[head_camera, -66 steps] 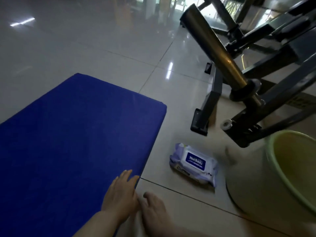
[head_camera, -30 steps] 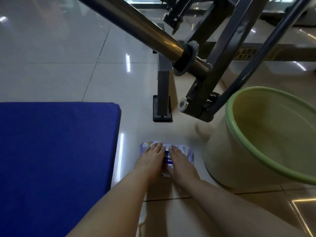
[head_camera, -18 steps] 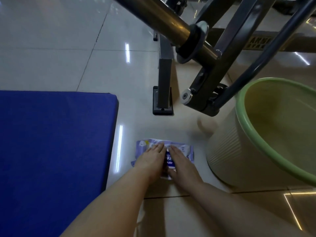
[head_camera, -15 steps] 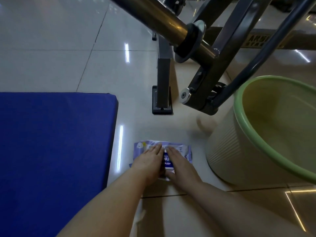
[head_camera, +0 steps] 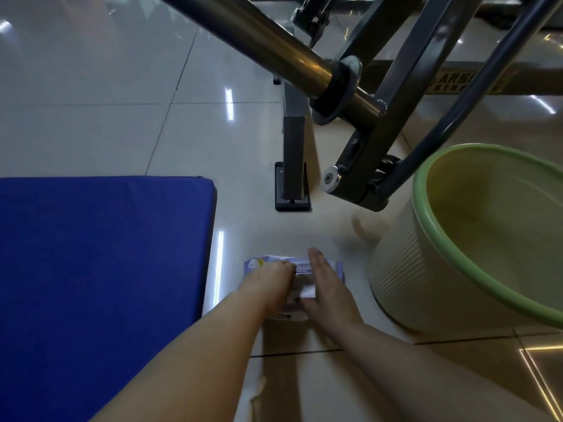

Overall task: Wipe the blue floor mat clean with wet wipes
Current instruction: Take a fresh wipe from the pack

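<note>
Currently both hands are on the wet wipes pack, which lies flat on the tiled floor between the blue floor mat and the basin.

Left hand: on the left half of the pack, fingers curled down with the tips at the pack's top face near the middle. Looks like they're pinching the label flap or the opening there, but the tips are small and partly hidden, so I can't confirm what exactly is gripped.

Right hand: lying flat on the right half of the pack, fingers straight and together, pointing away from the person, pressing the pack down. A small white patch shows between the two hands at the pack's centre; can't tell if it's a wipe or the underside of the flap.

Mat: dark blue, fills the left side of the view, its right edge just beside the pack with a strip of glossy tile between them. Neither hand touches it.

Basin: pale yellow with a green rim, standing on the floor right of the pack, close but apart from it.

Gym machine frame: dark steel, with a brass-coloured bar running diagonally overhead; one leg ends in a black foot pad on the tile, beyond the pack.
</note>
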Motion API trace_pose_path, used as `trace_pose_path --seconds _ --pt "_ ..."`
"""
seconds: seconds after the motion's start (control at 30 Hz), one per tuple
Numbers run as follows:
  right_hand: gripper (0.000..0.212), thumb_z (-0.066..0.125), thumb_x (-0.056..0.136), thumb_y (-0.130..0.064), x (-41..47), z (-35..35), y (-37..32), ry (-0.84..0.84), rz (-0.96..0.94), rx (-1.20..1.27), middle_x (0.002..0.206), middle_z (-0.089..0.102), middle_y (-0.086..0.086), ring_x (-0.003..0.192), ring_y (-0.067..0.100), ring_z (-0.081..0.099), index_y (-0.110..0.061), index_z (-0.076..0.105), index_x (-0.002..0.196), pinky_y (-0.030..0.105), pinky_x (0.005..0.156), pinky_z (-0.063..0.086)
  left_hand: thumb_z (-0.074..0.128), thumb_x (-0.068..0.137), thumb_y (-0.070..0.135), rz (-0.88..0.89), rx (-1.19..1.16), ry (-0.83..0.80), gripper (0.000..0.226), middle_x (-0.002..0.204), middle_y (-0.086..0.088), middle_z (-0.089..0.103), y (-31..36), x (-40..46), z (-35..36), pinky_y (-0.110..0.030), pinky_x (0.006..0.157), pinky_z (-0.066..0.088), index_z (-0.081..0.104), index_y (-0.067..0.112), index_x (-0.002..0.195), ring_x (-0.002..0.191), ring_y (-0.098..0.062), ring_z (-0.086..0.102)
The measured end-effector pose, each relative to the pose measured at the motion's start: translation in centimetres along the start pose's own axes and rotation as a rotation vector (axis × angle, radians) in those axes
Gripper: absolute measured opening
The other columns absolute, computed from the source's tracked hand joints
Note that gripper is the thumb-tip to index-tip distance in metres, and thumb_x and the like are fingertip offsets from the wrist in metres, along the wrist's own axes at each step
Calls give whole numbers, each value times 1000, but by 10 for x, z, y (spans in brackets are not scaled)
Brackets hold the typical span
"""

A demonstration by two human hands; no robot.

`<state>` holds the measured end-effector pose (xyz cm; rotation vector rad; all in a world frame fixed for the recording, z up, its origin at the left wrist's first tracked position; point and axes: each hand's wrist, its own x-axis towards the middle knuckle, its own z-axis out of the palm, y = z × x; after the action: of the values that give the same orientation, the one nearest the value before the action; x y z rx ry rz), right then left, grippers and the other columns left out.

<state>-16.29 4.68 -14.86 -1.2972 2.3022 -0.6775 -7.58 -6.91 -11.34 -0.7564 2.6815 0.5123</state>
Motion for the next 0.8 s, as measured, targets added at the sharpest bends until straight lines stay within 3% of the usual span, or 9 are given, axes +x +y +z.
trace_pose_path --seconds 0.07,0.13,0.23,0.37,0.43,0.53,0.6,0.7,0.8 --pt "73 66 86 -22 -7 0 1 128 7 82 147 29 -11 135 6 28 -14 29 148 20 107 27 57 92 17 -72 -42 121 35 126 -3 56 0 0 -2 -34 92 47 52 18 126 112 -26 56" --pt "47 58 87 -34 -11 2 4 261 -39 88 129 50 -4 114 15 53 -16 50 129 20 88 40 60 91 15 -147 -91 209 33 119 -3 57 1 1 -7 -38 88 51 54 17 122 104 -27 59" --pt "29 49 83 -31 -12 6 4 302 -140 8 104 59 2 88 21 62 -17 56 107 23 72 46 61 91 15 -209 -97 310 22 109 -4 58 0 6 -11 -36 80 53 56 16 112 93 -25 59" --pt "32 55 73 -6 -6 8 0 335 -192 -31 102 62 4 93 22 62 -12 60 104 30 75 54 57 95 28 -336 -178 468 23 110 -5 52 1 13 -10 -29 75 50 50 15 114 92 -20 55" --pt "40 58 69 -1 -2 7 3 293 -167 -18 108 64 7 100 24 63 -6 63 109 33 82 54 55 96 31 -386 -253 453 21 107 -5 57 4 16 -8 -28 72 48 53 15 110 88 -19 56" --pt "67 79 72 -6 1 8 14 100 -22 73 136 52 4 125 21 49 -10 51 132 26 103 38 58 93 36 -368 -314 355 28 112 -6 58 11 17 2 -30 80 49 54 16 112 94 -21 57" --pt "80 83 69 -9 0 9 18 41 36 100 143 45 -4 131 16 42 -18 44 139 18 105 28 62 88 46 -360 -254 266 45 120 -6 52 16 17 11 -33 90 47 52 16 119 107 -22 52" --pt "68 68 80 1 1 9 14 75 44 130 144 43 -5 132 15 41 -20 43 140 24 107 34 63 82 56 -401 -152 183 60 127 -6 42 22 14 17 -32 94 43 51 16 126 117 -23 42" --pt "55 51 88 2 1 8 11 63 50 93 143 44 -4 131 15 41 -19 45 138 29 108 35 58 89 49 -413 -106 172 54 131 -8 39 25 15 18 -30 93 41 55 13 129 119 -23 41"
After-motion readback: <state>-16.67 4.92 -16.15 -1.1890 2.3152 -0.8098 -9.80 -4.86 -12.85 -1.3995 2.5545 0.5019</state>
